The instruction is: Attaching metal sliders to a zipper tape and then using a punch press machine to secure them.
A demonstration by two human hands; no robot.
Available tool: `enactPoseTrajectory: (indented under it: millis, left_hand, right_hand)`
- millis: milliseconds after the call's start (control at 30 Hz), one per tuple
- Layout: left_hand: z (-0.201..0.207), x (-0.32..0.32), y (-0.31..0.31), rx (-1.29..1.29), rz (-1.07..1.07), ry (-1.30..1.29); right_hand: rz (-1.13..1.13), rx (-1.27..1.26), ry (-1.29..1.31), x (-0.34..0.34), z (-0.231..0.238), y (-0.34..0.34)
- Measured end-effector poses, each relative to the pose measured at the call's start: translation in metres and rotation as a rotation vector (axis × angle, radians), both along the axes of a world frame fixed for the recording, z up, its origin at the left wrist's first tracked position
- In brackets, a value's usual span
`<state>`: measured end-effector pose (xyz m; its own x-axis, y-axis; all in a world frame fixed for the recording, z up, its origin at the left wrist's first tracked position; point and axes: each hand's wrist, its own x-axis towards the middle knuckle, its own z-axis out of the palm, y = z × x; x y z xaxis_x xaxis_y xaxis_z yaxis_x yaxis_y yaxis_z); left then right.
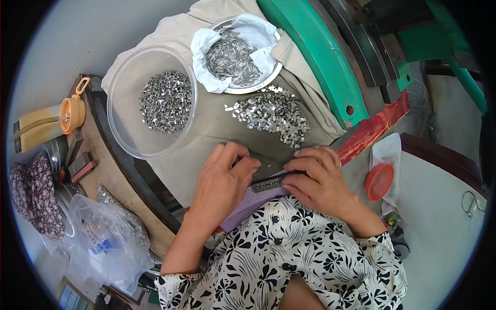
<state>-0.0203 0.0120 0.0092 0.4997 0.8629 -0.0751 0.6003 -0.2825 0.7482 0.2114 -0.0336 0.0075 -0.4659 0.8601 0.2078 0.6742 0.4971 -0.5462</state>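
A dark metal strip with a row of small slots or pieces [266, 184] lies over a purple checked cloth [243, 211] close to my body. My right hand [323, 181] grips the strip's right end between thumb and fingers. Just left of the strip, my left hand [222, 178] is closed, thumb against curled fingers; whatever it may hold is hidden. Beyond both hands, a loose pile of small flat silvery metal pieces [276, 116] lies on the grey-brown cloth [219, 111]. A tiny piece or two lies near my left fingertips.
A clear plastic tub [121, 108] of small metal parts stands far left. Behind the pile, a metal bowl [261, 87] lined with white plastic holds thin metal pins. A green machine frame [320, 57] borders the right. An orange-red dish [380, 182] and a plastic bag [98, 243] lie at the sides.
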Motion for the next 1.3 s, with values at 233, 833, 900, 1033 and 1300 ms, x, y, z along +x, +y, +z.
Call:
enactPoseTrajectory:
  millis: [233, 833, 900, 1033, 1300]
  left_hand:
    - [-0.006, 0.004, -0.007, 0.126, 0.109, 0.022]
    - [-0.007, 0.035, -0.038, 0.157, 0.023, -0.135]
    - [-0.008, 0.039, -0.039, 0.167, -0.002, -0.091]
    - [-0.009, 0.041, -0.039, 0.167, 0.018, -0.072]
    - [-0.010, 0.031, -0.044, 0.210, 0.055, -0.115]
  right_hand:
    - [-0.024, 0.025, 0.041, -0.007, -0.002, 0.021]
    - [-0.080, -0.023, 0.098, 0.019, 0.005, 0.013]
    - [-0.081, -0.008, 0.083, 0.019, 0.002, 0.004]
    - [-0.078, 0.016, 0.039, 0.015, -0.003, -0.005]
    - [-0.221, 0.030, 0.053, 0.020, 0.001, -0.016]
